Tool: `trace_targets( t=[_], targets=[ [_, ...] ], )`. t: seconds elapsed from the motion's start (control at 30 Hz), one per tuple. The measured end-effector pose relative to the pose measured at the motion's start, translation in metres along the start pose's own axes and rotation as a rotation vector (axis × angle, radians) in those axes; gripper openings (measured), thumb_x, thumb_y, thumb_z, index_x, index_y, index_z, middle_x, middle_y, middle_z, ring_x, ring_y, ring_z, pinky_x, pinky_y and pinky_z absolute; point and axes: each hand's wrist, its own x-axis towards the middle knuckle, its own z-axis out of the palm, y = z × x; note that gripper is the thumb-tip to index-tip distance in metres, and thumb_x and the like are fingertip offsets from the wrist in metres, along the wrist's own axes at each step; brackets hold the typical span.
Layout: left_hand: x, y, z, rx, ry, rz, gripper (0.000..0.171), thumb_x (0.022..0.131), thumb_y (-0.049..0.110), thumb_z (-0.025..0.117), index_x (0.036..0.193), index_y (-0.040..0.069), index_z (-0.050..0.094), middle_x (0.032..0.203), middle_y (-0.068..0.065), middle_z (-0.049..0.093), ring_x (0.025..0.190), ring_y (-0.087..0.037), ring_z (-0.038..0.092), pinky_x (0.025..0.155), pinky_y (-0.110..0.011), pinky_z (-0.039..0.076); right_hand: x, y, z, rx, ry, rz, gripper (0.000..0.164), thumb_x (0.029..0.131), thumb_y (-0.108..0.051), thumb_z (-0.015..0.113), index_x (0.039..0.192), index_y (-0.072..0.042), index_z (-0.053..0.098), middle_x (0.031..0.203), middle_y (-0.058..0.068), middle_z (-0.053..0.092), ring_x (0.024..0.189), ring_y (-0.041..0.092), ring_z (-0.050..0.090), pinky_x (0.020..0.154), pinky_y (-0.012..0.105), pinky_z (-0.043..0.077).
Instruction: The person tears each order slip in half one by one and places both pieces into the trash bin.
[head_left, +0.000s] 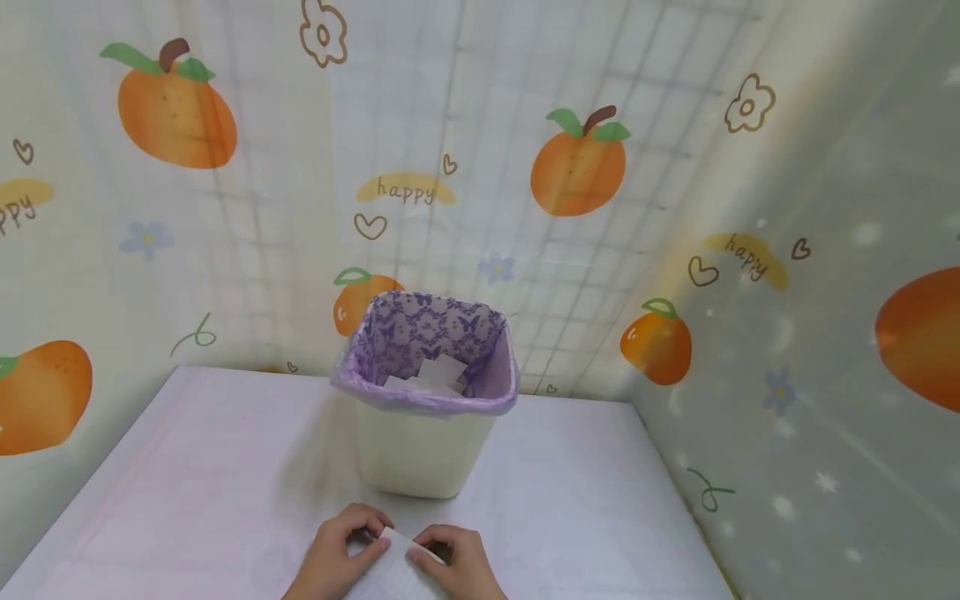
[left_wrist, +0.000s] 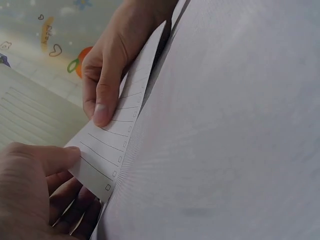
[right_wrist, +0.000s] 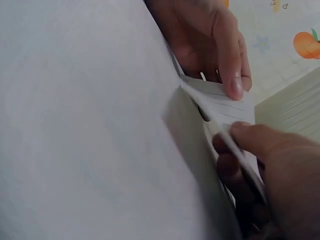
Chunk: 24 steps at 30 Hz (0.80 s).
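Note:
A white slip of paper (head_left: pixel 401 573) with printed lines and small checkboxes is held at the table's near edge. My left hand (head_left: pixel 339 550) pinches one end of it between thumb and fingers. Close by on the same edge, my right hand (head_left: pixel 461 560) pinches the slip too. The left wrist view shows the ruled face of the paper (left_wrist: pixel 112 145), both thumbs lying on it. In the right wrist view the paper (right_wrist: pixel 215 100) is seen partly edge-on, and the fingers behind it are partly hidden.
Just beyond the hands stands a cream bin (head_left: pixel 423 454) with a purple liner (head_left: pixel 435 407) folded over its rim. White paper pieces (head_left: pixel 437 375) lie inside. The white table (head_left: pixel 585 500) meets a fruit-patterned curtain (head_left: pixel 480 225) at the back and sides.

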Motion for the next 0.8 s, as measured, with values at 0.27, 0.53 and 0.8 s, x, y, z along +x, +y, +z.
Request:
trace_targets(
  t=[0.27, 0.53, 0.8],
  targets=[
    [0.0025, 0.0048, 0.0015, 0.0, 0.018, -0.002, 0.025, 0.091, 0.007, 0.082, 0.09, 0.026, 0.066, 0.106, 0.005, 0.074, 0.098, -0.015, 0.071, 0.089, -0.021, 0.053, 0.0026, -0.0046, -0.0032, -0.022, 0.151, 0.174, 0.005, 0.093, -0.022, 0.082, 0.092, -0.022, 0.078, 0.086, -0.009, 0.077, 0.084, 0.002, 0.072, 0.083, 0.023, 0.058],
    [0.0012, 0.0063, -0.0007, -0.021, -0.02, -0.052, 0.019, 0.09, 0.012, 0.084, 0.088, 0.024, 0.07, 0.108, 0.005, 0.074, 0.1, -0.014, 0.07, 0.091, -0.022, 0.053, 0.0011, -0.0043, -0.0022, -0.001, 0.089, 0.161, 0.008, 0.094, -0.028, 0.082, 0.095, -0.021, 0.078, 0.09, -0.008, 0.078, 0.088, 0.004, 0.073, 0.087, 0.026, 0.059],
    [0.0002, 0.0035, 0.0026, 0.005, -0.088, 0.1, 0.019, 0.088, 0.009, 0.084, 0.094, 0.024, 0.073, 0.109, 0.0, 0.073, 0.104, -0.015, 0.066, 0.089, -0.026, 0.055, -0.0025, -0.0022, -0.0006, 0.057, -0.016, 0.017, 0.008, 0.096, -0.022, 0.079, 0.099, -0.015, 0.079, 0.092, 0.0, 0.079, 0.087, 0.004, 0.072, 0.083, 0.031, 0.062]
  ],
)
